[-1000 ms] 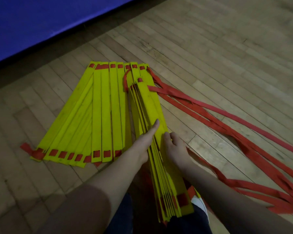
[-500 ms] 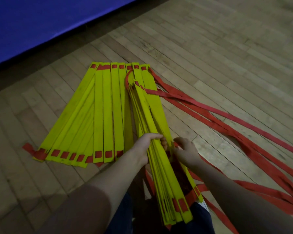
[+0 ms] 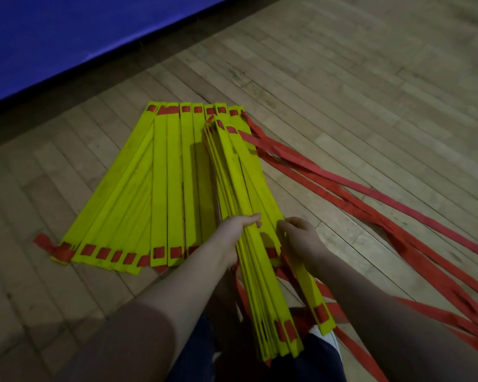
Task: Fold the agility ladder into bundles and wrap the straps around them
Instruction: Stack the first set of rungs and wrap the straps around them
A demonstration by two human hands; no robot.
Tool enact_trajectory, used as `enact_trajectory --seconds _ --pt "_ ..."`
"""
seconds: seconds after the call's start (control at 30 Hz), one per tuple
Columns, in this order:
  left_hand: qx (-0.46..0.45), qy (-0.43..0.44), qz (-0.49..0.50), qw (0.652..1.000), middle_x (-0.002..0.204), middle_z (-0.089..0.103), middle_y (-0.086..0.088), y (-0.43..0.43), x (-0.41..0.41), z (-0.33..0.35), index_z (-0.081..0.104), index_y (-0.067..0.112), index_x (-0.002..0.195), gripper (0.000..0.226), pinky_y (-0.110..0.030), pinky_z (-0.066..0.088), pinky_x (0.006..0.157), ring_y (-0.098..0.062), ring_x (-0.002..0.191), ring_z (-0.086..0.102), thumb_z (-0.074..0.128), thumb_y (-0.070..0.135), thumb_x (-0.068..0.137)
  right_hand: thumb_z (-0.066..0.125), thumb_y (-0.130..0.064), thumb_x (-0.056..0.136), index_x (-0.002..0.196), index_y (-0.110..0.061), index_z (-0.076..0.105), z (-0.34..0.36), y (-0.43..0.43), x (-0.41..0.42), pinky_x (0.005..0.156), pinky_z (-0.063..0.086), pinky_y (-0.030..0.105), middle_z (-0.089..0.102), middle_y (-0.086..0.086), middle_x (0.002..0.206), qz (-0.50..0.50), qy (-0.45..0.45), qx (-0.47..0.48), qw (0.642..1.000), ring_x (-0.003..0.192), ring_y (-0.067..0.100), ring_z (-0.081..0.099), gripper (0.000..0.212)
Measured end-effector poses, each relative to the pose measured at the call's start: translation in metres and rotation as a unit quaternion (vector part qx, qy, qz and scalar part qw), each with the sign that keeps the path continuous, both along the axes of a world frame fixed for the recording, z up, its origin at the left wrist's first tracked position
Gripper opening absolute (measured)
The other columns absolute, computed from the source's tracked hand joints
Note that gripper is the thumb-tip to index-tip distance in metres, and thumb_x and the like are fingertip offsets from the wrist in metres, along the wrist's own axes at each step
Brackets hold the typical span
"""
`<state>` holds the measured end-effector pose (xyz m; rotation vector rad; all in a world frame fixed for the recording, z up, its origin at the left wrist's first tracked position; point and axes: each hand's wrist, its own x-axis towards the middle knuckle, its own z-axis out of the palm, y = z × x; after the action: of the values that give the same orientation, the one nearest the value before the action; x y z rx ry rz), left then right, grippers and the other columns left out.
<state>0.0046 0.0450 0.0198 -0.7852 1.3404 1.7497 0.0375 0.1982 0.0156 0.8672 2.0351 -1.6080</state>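
Wooden floor (image 3: pixel 342 78), pale boards running on the diagonal. Blue mat (image 3: pixel 66 31) fills the far left corner.

Red straps (image 3: pixel 319 172): several long loose bands trail from the far end of the ladder off to the right, overlapping one another on the boards. More red loops lie beneath the near end of the stack, close to the person's legs.

Fanned rungs (image 3: pixel 160 188): flat yellow slats spread on the floor left of the hands, close together at the far end and splayed at the near end. Red strap shows through the slots at both ends.

Bundle (image 3: pixel 262 285): yellow slats stacked on edge, just right of the fan. Its far end is down by the fan's far end; its near end is raised over the person's lap.

Outer rung (image 3: pixel 307 282): one slat peeled slightly away from the bundle's right side, a narrow gap between them.

Dark trousers (image 3: pixel 188 354) and a white shoe (image 3: pixel 326 336) at the bottom edge, under the slats' near ends.

Left hand (image 3: pixel 233 232): at the bundle's left side, about midway along. Fingers (image 3: pixel 250 219) curl over the upper edges of the slats, gripping the stack.

Right hand (image 3: pixel 301 238): just right of the outer rung. Fingertips (image 3: pixel 284 226) are bent in against that slat's edge, holding it. Thumb not visible.
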Motion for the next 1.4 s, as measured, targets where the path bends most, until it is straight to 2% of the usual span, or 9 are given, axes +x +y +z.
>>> enact_trajectory --seconds 0.23,0.4,0.53,0.63,0.83,1.07,1.13,1.27,1.4 --pt "-0.053 0.046 0.081 0.994 0.131 0.06 -0.018 0.0 -0.007 -0.082 0.053 0.017 0.136 0.137 -0.067 0.048 0.088 -0.043 0.115 0.06 0.092 0.065 0.013 0.062 -0.014 0.092 0.088 -0.018 0.06 0.02 -0.012 0.003 0.071 0.054 0.039 0.066 0.01 0.092 0.134 0.125 0.067 0.981 0.076 0.022 0.064 0.005" --pt "-0.051 0.097 0.102 0.989 0.12 0.067 -0.016 0.011 -0.001 -0.009 0.06 0.011 0.127 0.104 -0.059 0.054 0.086 -0.036 0.105 0.066 0.091 0.059 0.04 0.063 -0.012 0.087 0.096 -0.008 0.064 0.031 -0.024 0.003 0.062 0.035 0.026 0.063 0.004 0.088 0.249 0.224 0.22 0.916 0.074 0.016 0.055 0.009" --pt "-0.05 0.094 0.101 0.989 0.119 0.068 -0.017 0.005 -0.011 -0.037 0.055 0.011 0.131 0.125 -0.066 0.051 0.083 -0.039 0.106 0.065 0.096 0.059 0.024 0.06 -0.018 0.094 0.095 -0.018 0.07 0.041 -0.02 0.009 0.061 0.042 0.018 0.063 0.005 0.088 0.2 0.202 0.055 0.957 0.069 0.01 0.055 0.01" --pt "-0.024 0.106 0.116 0.987 0.091 0.074 -0.016 -0.001 -0.009 0.003 0.051 0.001 0.135 0.093 -0.042 0.06 0.063 -0.026 0.075 0.072 0.094 0.03 0.058 0.05 -0.023 0.1 0.101 0.0 0.067 0.042 0.003 0.011 0.065 0.047 0.024 0.064 0.016 0.093 0.211 0.058 -0.038 0.975 0.077 0.019 0.06 0.028" --pt "-0.016 0.102 0.126 0.987 0.088 0.076 -0.01 -0.017 -0.019 0.008 0.046 0.001 0.138 0.119 -0.038 0.057 0.07 -0.024 0.084 0.07 0.098 0.042 0.04 0.07 -0.041 0.085 0.134 -0.01 0.048 0.044 0.036 0.025 0.096 0.053 0.045 0.062 0.008 0.119 0.528 -0.238 -0.11 0.808 0.11 0.031 0.062 0.062" --pt "-0.082 0.132 0.14 0.978 0.102 0.073 -0.012 -0.025 -0.02 0.004 0.063 0.007 0.121 0.081 -0.052 0.057 0.083 -0.03 0.096 0.069 0.095 0.038 0.053 0.069 -0.035 0.088 0.092 -0.017 0.064 0.058 0.034 0.013 0.06 0.04 0.019 0.055 -0.006 0.08 0.614 -0.164 0.128 0.761 0.066 0.006 0.047 0.019" --pt "-0.102 0.153 0.132 0.974 0.109 0.071 -0.011 -0.026 -0.02 0.001 0.063 0.01 0.122 0.107 -0.059 0.053 0.088 -0.031 0.105 0.066 0.096 0.055 0.031 0.069 -0.032 0.089 0.078 -0.021 0.063 0.058 0.034 0.01 0.063 0.041 0.022 0.055 -0.009 0.073 0.616 -0.131 0.095 0.771 0.063 0.005 0.049 0.017" --pt "-0.144 0.174 0.119 0.967 0.101 0.071 -0.008 -0.027 -0.02 0.012 0.059 0.001 0.123 0.065 -0.046 0.05 0.095 -0.018 0.087 0.067 0.088 0.025 0.069 0.07 -0.015 0.084 0.08 0.001 0.062 0.066 0.04 0.001 0.046 0.027 0.025 0.05 0.002 0.059 0.449 -0.016 -0.187 0.874 0.048 0.009 0.04 0.019" --pt "-0.16 0.184 0.143 0.959 0.108 0.066 -0.017 -0.034 -0.024 0.004 0.056 -0.005 0.125 0.052 -0.026 0.055 0.063 -0.021 0.08 0.065 0.078 0.006 0.079 0.076 -0.016 0.068 0.062 -0.008 0.058 0.064 0.065 -0.004 0.039 0.019 0.025 0.045 0.002 0.044 0.299 0.044 -0.32 0.898 0.036 0.01 0.036 0.021"
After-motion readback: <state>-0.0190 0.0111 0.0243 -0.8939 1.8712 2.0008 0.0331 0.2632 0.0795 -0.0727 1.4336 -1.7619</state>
